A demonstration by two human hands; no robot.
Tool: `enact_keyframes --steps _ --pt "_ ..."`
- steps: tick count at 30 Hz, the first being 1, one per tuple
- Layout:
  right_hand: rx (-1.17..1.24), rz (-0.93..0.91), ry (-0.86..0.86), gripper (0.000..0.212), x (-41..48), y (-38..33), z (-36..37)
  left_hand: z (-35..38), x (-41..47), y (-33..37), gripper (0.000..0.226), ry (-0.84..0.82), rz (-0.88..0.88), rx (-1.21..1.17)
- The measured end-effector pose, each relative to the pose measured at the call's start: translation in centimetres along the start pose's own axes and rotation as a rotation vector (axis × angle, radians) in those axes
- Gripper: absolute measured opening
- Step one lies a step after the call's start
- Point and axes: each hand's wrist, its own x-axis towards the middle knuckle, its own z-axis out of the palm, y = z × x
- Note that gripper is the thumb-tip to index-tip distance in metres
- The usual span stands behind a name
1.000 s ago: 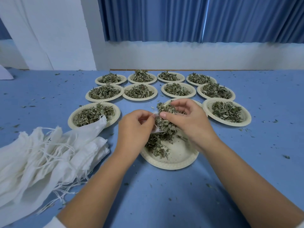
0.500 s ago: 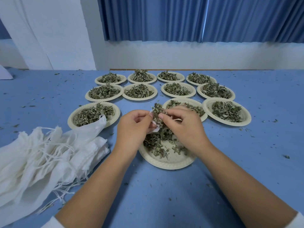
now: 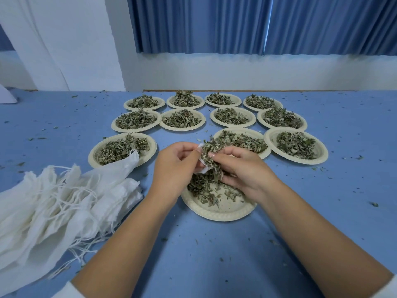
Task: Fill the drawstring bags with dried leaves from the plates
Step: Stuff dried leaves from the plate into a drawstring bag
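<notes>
Before you, a blue worktop [image 3: 343, 168] runs to a white wall [image 3: 236, 74]; pleated blue curtains [image 3: 214, 24] hang above it, and a white drape [image 3: 53, 39] falls at your left.

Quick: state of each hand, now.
Left hand: closed, pinching the small white bag.
Right hand: closed, gripping a clump of dried leaves at the bag's mouth.

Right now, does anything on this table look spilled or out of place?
Yes. Dried leaf bits are scattered over the blue table, outside the plates. Also, one drawstring bag from the pile lies over the rim of the near-left plate, onto its leaves.
</notes>
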Motion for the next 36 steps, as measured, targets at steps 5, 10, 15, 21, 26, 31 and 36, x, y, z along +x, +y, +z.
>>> enact_keyframes --steps 5,10,15,21,26,31,36 --pt "0.237 0.082 -0.039 0.050 0.1 -0.2 0.0 0.0 -0.2 0.3 0.005 -0.036 -0.010 -0.029" --pt "0.102 0.043 0.106 0.030 0.8 0.2 0.4 0.1 -0.7 0.2 0.007 0.021 0.119 0.187" --pt "-0.297 -0.136 0.232 0.024 0.6 0.7 0.5 0.6 -1.4 0.0 0.008 0.028 0.362 0.512" --pt "-0.343 -0.181 0.198 0.017 0.7 0.9 0.6 0.7 -1.4 -0.1 0.008 0.042 0.349 0.562" --pt "0.019 0.019 0.011 0.006 0.2 -0.8 -0.3 -0.2 -0.6 0.4 0.007 0.099 0.152 0.297" --pt "-0.023 0.049 0.045 0.010 0.2 -1.1 -0.7 -0.4 -0.5 0.5 0.009 0.123 0.145 0.278" --pt "-0.157 -0.025 0.112 0.015 0.2 -0.2 -0.1 -0.2 -0.6 0.3 0.011 0.090 0.174 0.298"
